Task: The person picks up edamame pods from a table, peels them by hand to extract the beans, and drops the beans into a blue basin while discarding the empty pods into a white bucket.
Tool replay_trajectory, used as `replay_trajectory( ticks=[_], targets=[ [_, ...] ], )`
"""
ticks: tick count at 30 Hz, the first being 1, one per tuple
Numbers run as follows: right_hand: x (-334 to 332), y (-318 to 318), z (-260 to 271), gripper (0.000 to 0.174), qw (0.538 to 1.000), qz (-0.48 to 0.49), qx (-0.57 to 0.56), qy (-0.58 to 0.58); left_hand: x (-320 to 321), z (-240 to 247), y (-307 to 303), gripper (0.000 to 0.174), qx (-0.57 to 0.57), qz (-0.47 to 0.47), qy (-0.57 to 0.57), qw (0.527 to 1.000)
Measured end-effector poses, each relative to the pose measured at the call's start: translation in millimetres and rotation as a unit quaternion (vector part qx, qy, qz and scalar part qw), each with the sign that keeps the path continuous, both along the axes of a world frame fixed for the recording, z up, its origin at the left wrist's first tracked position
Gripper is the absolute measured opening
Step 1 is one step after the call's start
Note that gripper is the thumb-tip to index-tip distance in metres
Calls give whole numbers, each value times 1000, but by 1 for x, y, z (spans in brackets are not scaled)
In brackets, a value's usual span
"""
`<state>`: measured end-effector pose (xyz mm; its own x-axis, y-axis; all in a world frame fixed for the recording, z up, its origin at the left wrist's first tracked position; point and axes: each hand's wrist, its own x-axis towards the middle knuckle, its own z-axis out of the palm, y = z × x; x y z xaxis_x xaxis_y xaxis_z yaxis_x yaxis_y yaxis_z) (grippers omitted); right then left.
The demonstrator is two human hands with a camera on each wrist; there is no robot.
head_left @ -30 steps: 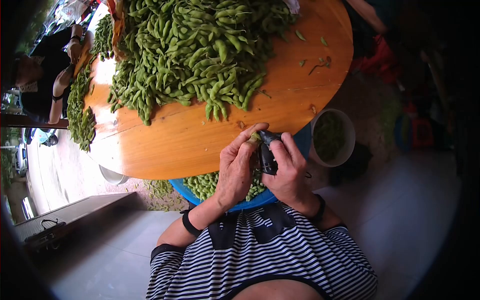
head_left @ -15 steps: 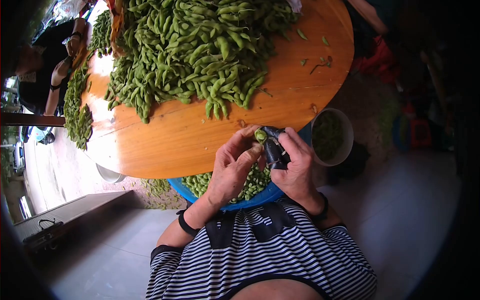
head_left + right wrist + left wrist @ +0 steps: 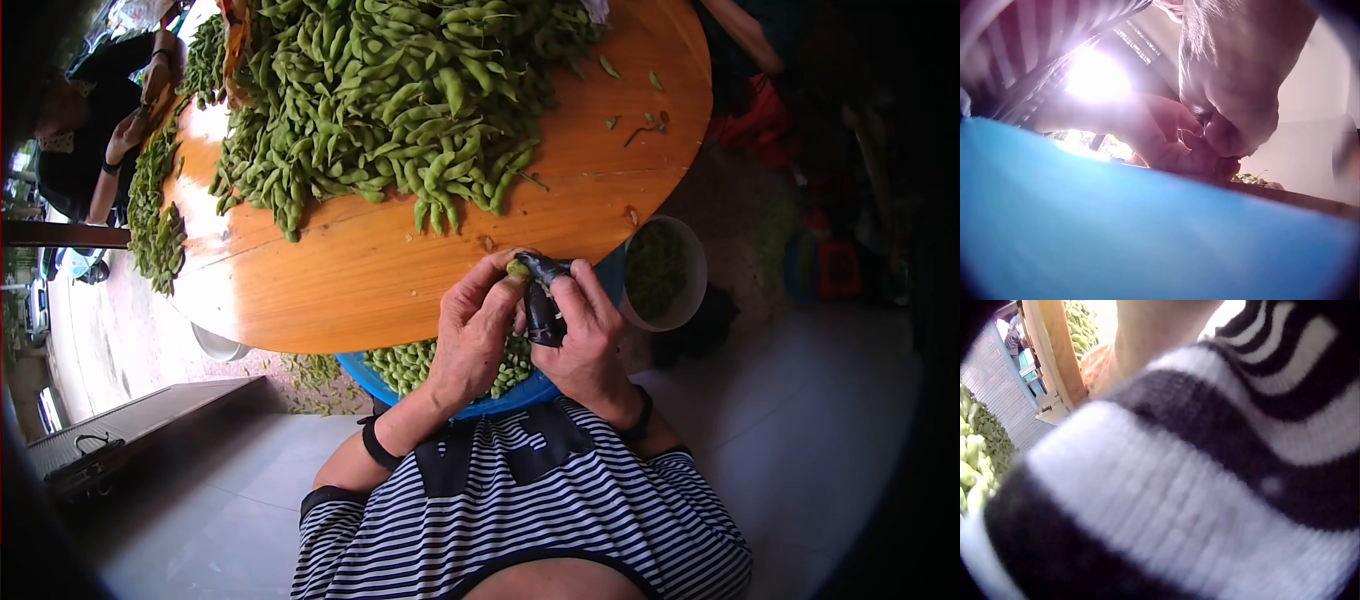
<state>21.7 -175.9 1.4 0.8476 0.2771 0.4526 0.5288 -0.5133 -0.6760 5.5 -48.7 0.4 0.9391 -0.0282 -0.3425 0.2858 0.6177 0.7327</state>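
Note:
Between its thumb and fingers the left hand [image 3: 472, 330] pinches a small green pod [image 3: 517, 269]. Curled round toward that same pod is the right hand [image 3: 588, 335], with black coverings [image 3: 541, 312] over fingers that meet it; their exact grip is partly hidden. Both hands are over the near table edge, above a blue basin [image 3: 362, 375] of shelled green beans [image 3: 400, 368]. In the right wrist view the right hand [image 3: 1235, 81] and left hand [image 3: 1160, 131] meet behind the blue basin wall [image 3: 1147, 231]. Striped cloth [image 3: 1147, 487] fills most of the left wrist view.
A large heap of green pods [image 3: 380, 100] covers the far part of the wooden table [image 3: 370, 290]. A pale bucket [image 3: 697, 275] of greenery stands at the right. Another person's arms [image 3: 125, 140] work by pods at the left; a further arm [image 3: 742, 30] shows upper right.
The hands parted slightly, showing the pod's end, then closed together again round it. At the left, the other person's hands have shifted a little.

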Motion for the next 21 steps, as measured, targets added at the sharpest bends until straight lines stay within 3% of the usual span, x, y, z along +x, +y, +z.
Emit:
replay_trajectory(
  ticks=[5,8,9,11,12,13,14,15,18,21],
  targets=[
    [5,-5,5,39,1000,-1,24,-11,-2,1,0,23,62,-8,-24,998],
    [13,-11,-2,26,991,37,100,82,-2,7,5,24,114,-36,-29,992],
    [11,-13,10,22,933,34,175,313,-1,7,8,24,114,-35,-29,992],
    [15,-24,9,22,824,70,279,489,1,6,10,25,45,-36,18,998],
    [15,-21,5,22,824,69,279,488,0,5,7,26,40,-22,0,999],
    [15,-16,-1,25,937,52,191,289,1,5,4,26,40,-23,1,999],
    [14,-10,-4,27,993,33,91,71,2,6,1,25,50,-4,-6,999],
    [7,-7,-1,38,999,15,48,18,2,6,-1,24,60,15,-12,998],
    [-2,-2,-9,56,1000,11,18,10,2,0,-5,26,26,39,3,999],
    [-2,1,-11,52,999,7,26,-21,1,0,-4,30,11,30,8,999]
  ],
)
